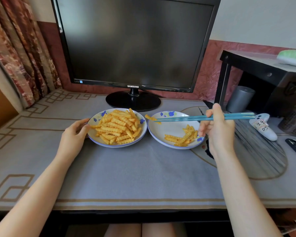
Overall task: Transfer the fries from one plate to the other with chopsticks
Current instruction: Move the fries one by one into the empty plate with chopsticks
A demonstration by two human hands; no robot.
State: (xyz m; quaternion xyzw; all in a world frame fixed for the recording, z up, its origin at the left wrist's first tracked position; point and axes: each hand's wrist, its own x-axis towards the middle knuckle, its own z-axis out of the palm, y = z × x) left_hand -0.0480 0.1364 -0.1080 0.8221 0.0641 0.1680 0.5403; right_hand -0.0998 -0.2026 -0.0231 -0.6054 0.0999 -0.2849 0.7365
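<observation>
Fries are lying in both plates, but most of the work is looking undone: the left plate (99, 115) is carrying a deep pile (117, 126), while the right plate (162, 129) is holding only a small scatter (181, 137) along its near-right edge, just below and beside the gripping fingers.

The right hand (215, 127) is holding a pair of teal chopsticks (191, 118) about midway along, the sticks running nearly level and pointing left, away from the palm. Their tips are closing on a single fry (150, 118), which is hanging at the far end of the sticks, over the gap where the two rims are almost meeting; a second scrap seems to be dangling just under the tips. The left hand (73, 132) is curling loosely against the outer rim of the full plate, apparently steadying it rather than gripping anything.

The fries are crinkle-cut, ridged and orange-yellow, looking dry and stiff, so the ridges are probably giving the smooth, slender sticks some bite. Both plates are shallow, round and glossy white, with blue rims and blue flower prints, sitting on a matte grey cloth (135, 168).
</observation>
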